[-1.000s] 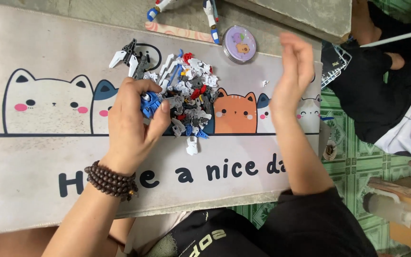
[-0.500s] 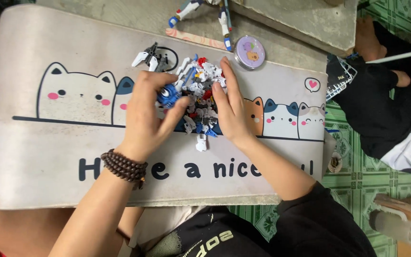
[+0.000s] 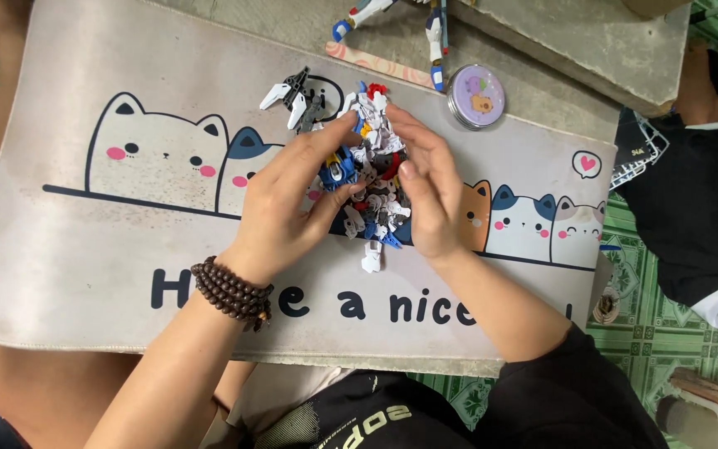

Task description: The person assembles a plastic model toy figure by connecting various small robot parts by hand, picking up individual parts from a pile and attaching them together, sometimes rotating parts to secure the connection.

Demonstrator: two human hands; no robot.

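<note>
A heap of small white, blue and red plastic model-kit parts lies in the middle of a pale mat printed with cartoon cats. My left hand, with a dark bead bracelet on its wrist, cups the heap's left side, fingers spread against the pieces. My right hand presses flat against the heap's right side. The two hands squeeze the pile between them. A grey and white winged part lies just beyond my left fingertips. One small white piece lies loose at the near edge of the pile.
A round lilac tin sits at the mat's far edge. Beyond it, a partly built white and blue model figure lies on a grey slab. Another person in dark clothes sits at the right on a green tiled floor.
My right hand came down from the raised position at the right and closed in on the heap. Both hands have pushed the parts into a narrower pile.
</note>
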